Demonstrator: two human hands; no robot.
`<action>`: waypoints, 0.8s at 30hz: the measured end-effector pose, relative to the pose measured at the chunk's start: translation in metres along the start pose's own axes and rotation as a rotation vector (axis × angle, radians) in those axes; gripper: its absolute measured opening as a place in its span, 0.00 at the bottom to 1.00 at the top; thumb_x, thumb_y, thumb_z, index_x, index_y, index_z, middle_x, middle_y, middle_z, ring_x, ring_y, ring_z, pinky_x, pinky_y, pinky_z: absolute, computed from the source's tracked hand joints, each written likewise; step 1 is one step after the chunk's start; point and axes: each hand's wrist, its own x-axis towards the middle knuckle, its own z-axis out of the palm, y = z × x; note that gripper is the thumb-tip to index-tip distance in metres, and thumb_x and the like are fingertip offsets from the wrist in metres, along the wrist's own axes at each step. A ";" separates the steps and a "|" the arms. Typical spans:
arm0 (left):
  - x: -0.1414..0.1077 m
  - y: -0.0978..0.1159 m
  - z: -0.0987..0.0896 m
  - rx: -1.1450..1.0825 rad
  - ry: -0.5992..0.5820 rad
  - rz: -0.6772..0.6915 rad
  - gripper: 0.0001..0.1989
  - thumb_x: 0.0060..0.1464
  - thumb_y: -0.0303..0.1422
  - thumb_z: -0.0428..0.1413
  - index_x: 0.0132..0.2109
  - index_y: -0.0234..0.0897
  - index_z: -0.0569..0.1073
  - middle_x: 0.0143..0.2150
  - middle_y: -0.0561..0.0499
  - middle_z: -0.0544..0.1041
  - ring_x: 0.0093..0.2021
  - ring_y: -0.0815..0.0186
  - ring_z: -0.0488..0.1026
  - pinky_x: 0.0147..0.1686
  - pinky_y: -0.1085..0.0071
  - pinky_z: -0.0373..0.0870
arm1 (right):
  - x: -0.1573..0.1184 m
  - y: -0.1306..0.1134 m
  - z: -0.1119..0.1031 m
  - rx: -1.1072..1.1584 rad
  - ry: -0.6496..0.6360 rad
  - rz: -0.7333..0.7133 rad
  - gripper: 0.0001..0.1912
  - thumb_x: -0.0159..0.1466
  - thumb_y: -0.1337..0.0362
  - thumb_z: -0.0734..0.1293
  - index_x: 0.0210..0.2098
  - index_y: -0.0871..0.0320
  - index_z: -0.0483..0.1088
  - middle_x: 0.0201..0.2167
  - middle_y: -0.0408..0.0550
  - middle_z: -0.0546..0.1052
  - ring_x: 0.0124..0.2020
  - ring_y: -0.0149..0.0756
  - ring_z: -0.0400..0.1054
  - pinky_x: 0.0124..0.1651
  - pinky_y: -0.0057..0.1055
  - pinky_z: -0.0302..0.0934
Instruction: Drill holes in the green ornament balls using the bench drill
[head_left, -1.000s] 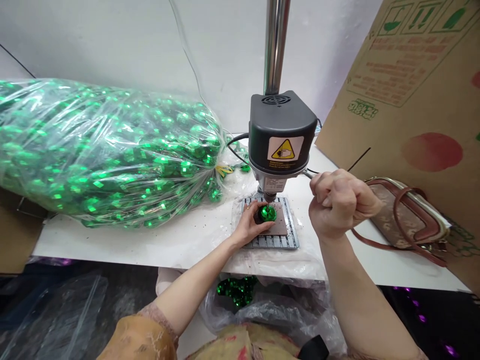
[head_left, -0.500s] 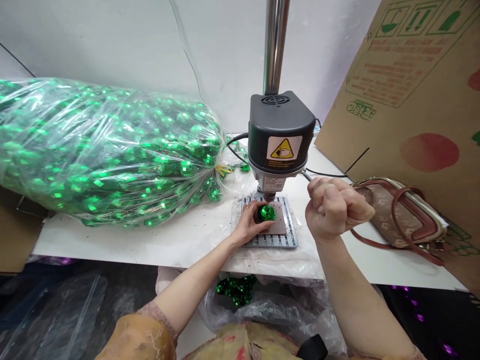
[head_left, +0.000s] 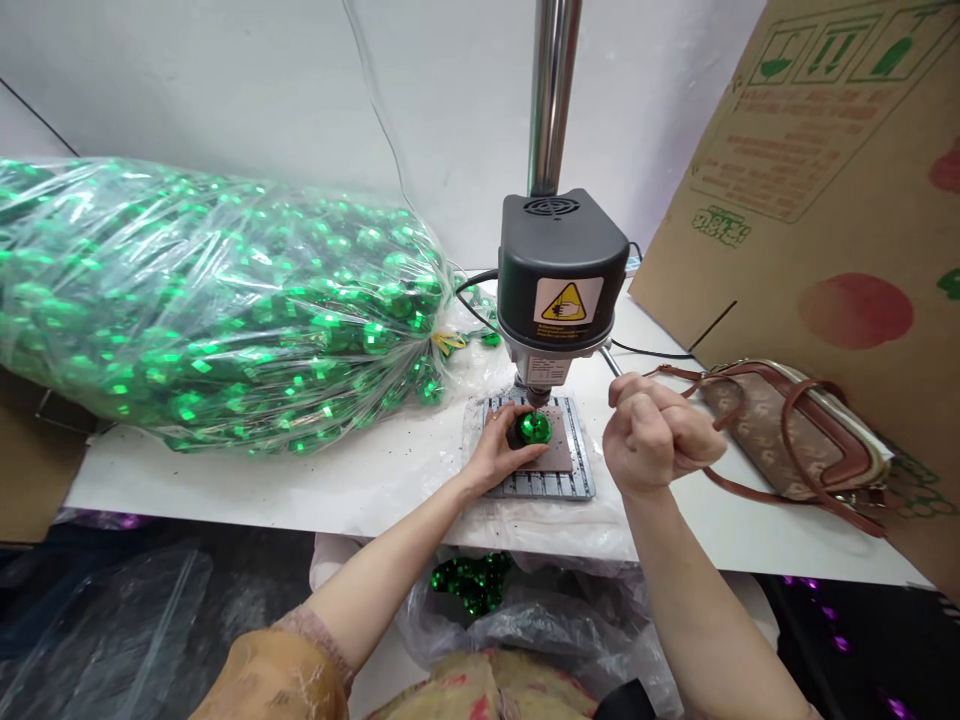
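Green bauble (head_left: 535, 429) sits on the metal plate (head_left: 577, 470) under the drill (head_left: 562, 270), clasped by the left hand (head_left: 495, 450); the right hand (head_left: 656, 435) is curled shut beside the lever (head_left: 611, 362), holding nothing clear; the tied sack of baubles (head_left: 225, 310) is full.

The left hand (head_left: 499, 450) is gripping a green ornament (head_left: 534, 429) on a slotted metal plate (head_left: 541, 486), right under the tip of a drill press (head_left: 562, 285). The right hand (head_left: 660, 435) is clenching around the thin lever (head_left: 610, 360) just right of the press. A clear bag (head_left: 210, 300) packed with ornaments is lying at left on the white table (head_left: 225, 490). A handbag (head_left: 787, 435) is resting at right against a cardboard sheet (head_left: 825, 180). More ornaments are sitting in a plastic bag (head_left: 472, 600) below the near table edge.
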 end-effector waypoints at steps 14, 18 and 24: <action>-0.068 0.024 -0.006 0.213 0.193 0.052 0.26 0.53 0.44 0.70 0.55 0.43 0.74 0.50 0.42 0.80 0.52 0.50 0.79 0.54 0.52 0.76 | 0.067 -0.011 0.033 -0.078 0.081 0.391 0.27 0.66 0.58 0.71 0.18 0.53 0.54 0.13 0.35 0.55 0.16 0.24 0.49 0.21 0.33 0.49; -0.143 0.013 -0.021 0.526 -0.198 0.492 0.21 0.58 0.40 0.67 0.58 0.52 0.77 0.53 0.41 0.83 0.46 0.50 0.83 0.41 0.57 0.81 | 0.065 -0.010 0.032 -0.060 0.082 0.361 0.26 0.66 0.57 0.71 0.18 0.52 0.55 0.13 0.35 0.56 0.15 0.24 0.49 0.20 0.32 0.49; -0.178 -0.002 -0.038 0.771 -0.297 0.816 0.20 0.63 0.44 0.61 0.59 0.48 0.77 0.60 0.40 0.82 0.53 0.49 0.83 0.48 0.55 0.84 | 0.064 -0.011 0.032 -0.088 0.091 0.355 0.26 0.65 0.56 0.71 0.18 0.53 0.55 0.13 0.35 0.57 0.15 0.24 0.50 0.19 0.32 0.50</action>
